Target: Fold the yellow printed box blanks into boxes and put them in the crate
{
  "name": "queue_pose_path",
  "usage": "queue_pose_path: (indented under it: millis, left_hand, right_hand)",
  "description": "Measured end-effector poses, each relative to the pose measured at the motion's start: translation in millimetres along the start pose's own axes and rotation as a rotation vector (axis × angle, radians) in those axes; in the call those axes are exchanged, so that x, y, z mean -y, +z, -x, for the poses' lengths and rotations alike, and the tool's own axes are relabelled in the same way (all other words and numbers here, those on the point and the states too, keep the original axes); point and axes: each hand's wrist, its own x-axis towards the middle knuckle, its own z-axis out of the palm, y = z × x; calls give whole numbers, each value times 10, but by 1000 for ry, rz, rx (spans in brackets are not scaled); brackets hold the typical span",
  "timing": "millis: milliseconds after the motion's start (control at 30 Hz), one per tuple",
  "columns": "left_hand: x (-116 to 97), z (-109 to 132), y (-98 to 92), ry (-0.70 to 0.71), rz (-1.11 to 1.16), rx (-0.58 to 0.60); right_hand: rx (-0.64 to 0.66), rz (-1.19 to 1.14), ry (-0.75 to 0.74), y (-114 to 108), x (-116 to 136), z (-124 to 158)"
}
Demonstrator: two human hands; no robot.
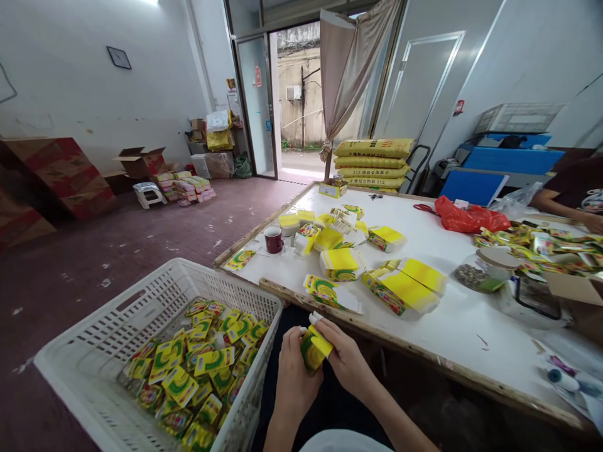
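Packaging [315, 349] in printed yellow and green sits between the person's two bare hands, above the lap, just short of the near edge of the white table [464, 323] and to the right of the right-hand rim of the plastic crate [235, 291]. The left hand [296, 376] is curled around the lower left side of the piece, fingers closed upon it; the right hand [347, 355] pinches its upper right side, so both grips are clamped on the same small item. White coverings show on some of the fingertips [315, 317]. The step in hand looks like shaping or closing this one piece, though the fingers hide too much to tell which fold or flap is being worked. The next move appears to call for a steady left hold while the right fingertips press along the free edge without creasing the printed face. The piece lies tilted within the grip, its plain yellow part turned toward the right hand. Similar yellow-green packs [214, 361] lie jumbled inside the crate, and an opened carton [323, 290] rests along the near edge of the surface, beyond the hands.
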Motion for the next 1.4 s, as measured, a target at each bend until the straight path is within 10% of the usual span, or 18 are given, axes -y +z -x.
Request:
queue_pose_path:
  millis: [367,567,700,867,1100,1400]
  left_hand:
    - [-258,-86,-320,-82,11,273]
    - [-218,-50,-230,-127,70,233]
    - [-3,-101,-175,-275,455,-112]
    - [90,-277,-227,-670,1116,-628]
    - [-73,-216,-108,-819,1143,-349]
    - [58,-184,-114,-712,1101,-356]
  right_hand:
    - [331,122,-19,-458,60,-49]
    - [222,-30,40,-299,103,-36]
    - [113,-145,70,-216,-147,-137]
    - [-193,363,347,-513,-656,-532]
    - [-197,626,536,-560,-992,-732]
    - [-81,709,605,-619,-932,-794]
